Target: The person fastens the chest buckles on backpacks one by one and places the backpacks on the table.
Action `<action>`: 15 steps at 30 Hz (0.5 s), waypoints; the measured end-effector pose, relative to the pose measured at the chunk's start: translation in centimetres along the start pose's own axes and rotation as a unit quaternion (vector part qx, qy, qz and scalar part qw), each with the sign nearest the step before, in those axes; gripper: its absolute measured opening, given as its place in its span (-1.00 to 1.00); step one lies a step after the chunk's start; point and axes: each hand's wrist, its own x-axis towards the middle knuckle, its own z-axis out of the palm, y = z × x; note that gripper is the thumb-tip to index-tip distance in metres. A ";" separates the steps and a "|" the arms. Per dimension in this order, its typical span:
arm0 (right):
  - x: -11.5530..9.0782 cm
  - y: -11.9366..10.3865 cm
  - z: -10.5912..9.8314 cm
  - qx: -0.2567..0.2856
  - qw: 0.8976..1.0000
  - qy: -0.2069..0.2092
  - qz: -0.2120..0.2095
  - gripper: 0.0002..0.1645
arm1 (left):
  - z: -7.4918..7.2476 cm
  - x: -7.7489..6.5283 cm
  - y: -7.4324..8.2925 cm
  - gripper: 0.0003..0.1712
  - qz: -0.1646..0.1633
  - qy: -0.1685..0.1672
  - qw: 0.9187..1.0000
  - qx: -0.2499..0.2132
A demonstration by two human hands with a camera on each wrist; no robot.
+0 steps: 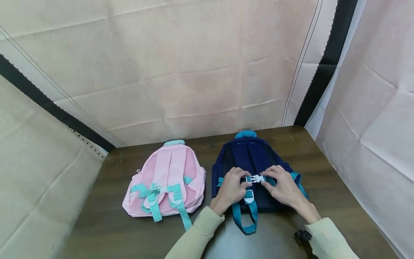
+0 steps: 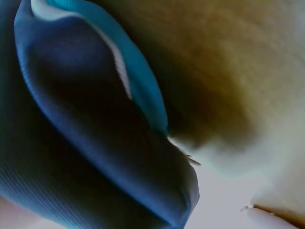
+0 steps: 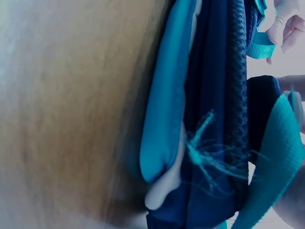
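The white buckle (image 1: 256, 178) lies across the middle of the navy backpack (image 1: 239, 153), on its strap side, its long axis running from side to side. From where I stand, the left hand (image 1: 231, 185) has fingers pinched at the buckle's left end, and the right hand (image 1: 283, 187) at its right, so neither is nearer. I can't tell whether it's fully clipped. A pink backpack (image 1: 169, 163) sits left of the navy one.
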 end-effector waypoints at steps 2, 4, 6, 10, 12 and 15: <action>0.3 -0.1 -0.2 0.005 1.000 -0.001 -0.002 -0.73 | -0.1 0.2 0.0 -0.81 0.003 0.000 1.000 0.000; 0.6 -0.1 -0.3 0.008 1.000 -0.006 -0.002 -0.73 | -0.3 0.5 0.0 -0.81 0.004 0.000 1.000 0.003; 0.8 -0.2 -0.4 0.009 1.000 -0.014 -0.004 -0.73 | -0.4 0.6 0.0 -0.81 0.003 0.000 1.000 0.003; 0.8 -0.3 -0.5 0.009 1.000 -0.022 -0.001 -0.72 | -0.6 0.7 0.0 -0.81 0.001 -0.006 1.000 0.004; 0.7 -0.3 -0.6 0.010 1.000 -0.022 0.002 -0.72 | -0.7 0.7 0.1 -0.80 0.001 -0.010 1.000 0.005; 0.4 -0.4 -0.7 0.012 1.000 -0.027 0.007 -0.73 | -0.5 0.6 0.2 -0.80 -0.001 -0.019 1.000 0.008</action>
